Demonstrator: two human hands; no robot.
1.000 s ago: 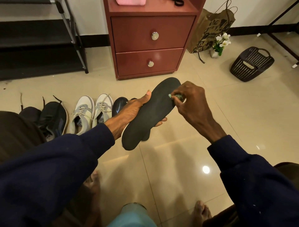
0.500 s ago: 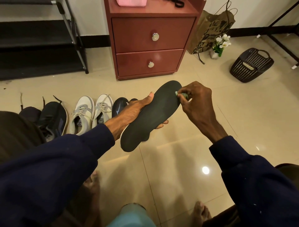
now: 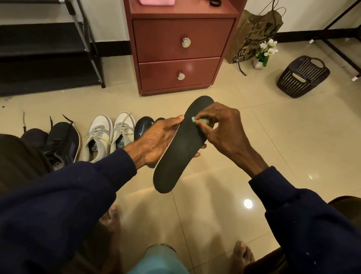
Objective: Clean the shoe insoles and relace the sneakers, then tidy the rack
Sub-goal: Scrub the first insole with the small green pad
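The left hand (image 3: 158, 138) holds a black insole (image 3: 179, 148) up above the tiled floor (image 3: 289, 140), thumb along its left edge and fingertips showing under its right edge, so the hand is curled round the middle of it. The insole is tilted, toe end up and away toward the cabinet, heel end down toward the person. The right hand (image 3: 224, 127) pinches a small green wad (image 3: 200, 120) between thumb and fingers and presses it onto the insole's upper part, covering that edge. Behind the left hand, on the floor, stands a row of shoes: a black shoe (image 3: 143, 127) partly hidden by the hand, a pair of white and grey sneakers (image 3: 109, 135) with loose laces just beside it, and dark sneakers (image 3: 62, 142) at the far left, their laces trailing. Beyond the shoes is a red-brown cabinet (image 3: 181, 52) with two drawers and a pink thing (image 3: 156, 2) on its top. A black shoe rack (image 3: 48, 48) stands to its left against the wall. To its right are a brown paper bag (image 3: 252, 35), a small pot of white flowers (image 3: 265, 52) and, well apart, a dark plastic basket (image 3: 302, 76). Dark blue sleeves cover both forearms, and bare feet rest on the tiles near the bottom edge.
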